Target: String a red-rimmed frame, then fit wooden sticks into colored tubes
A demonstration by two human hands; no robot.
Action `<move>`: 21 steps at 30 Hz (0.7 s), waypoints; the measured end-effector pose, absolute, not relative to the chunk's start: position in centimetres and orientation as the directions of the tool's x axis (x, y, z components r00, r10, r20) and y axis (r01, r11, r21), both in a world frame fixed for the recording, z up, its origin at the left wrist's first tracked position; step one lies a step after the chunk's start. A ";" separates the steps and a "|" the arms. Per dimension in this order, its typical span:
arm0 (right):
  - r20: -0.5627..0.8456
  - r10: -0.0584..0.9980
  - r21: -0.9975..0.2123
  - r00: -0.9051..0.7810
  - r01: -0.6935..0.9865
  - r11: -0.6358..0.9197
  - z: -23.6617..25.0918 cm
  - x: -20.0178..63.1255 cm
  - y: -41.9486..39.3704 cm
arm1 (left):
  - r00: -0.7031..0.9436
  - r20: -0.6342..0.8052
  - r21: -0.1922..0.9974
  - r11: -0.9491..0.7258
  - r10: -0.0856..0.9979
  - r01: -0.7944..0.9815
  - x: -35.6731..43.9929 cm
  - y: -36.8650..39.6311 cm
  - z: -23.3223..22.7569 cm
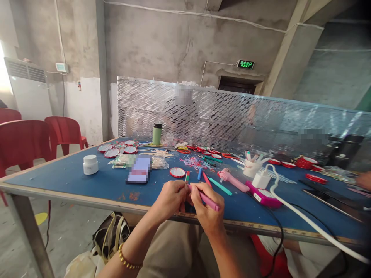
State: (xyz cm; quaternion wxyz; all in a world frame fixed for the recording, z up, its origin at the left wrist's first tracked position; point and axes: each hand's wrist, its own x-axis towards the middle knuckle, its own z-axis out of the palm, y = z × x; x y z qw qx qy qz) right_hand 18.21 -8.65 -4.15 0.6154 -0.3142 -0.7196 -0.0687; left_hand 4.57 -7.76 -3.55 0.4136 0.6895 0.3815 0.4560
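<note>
My right hand is closed in a writing grip around a pink marker pen, whose tip end is hidden between my hands. My left hand pinches a thin stick with red and green bands that pokes up above the fingers; its lower part is hidden. Both hands meet at the table's front edge. Just beyond them lie a blue marker piece, a red marker and a teal marker. A round red-rimmed disc rests beside the stick.
A phone and white jar are to the left. Rightward lie a pink handheld fan, magenta device, pen cup and white charger with cable. A perforated screen crosses behind; another person's hand is far right.
</note>
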 end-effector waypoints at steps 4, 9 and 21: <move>0.931 0.364 -0.284 -0.036 0.553 0.783 -4.2 18.2 -8.5 | 0.294 0.312 0.917 -0.368 0.903 0.156 4.5 -7.7 -3.5; 0.934 0.355 -0.271 -0.041 0.566 0.779 -4.2 18.3 -8.6 | 0.292 0.315 0.920 -0.367 0.903 0.140 4.6 -7.7 -3.4; 0.943 0.331 -0.262 -0.028 0.552 0.792 -4.2 18.2 -8.6 | 0.291 0.312 0.922 -0.362 0.905 0.136 4.6 -7.8 -3.5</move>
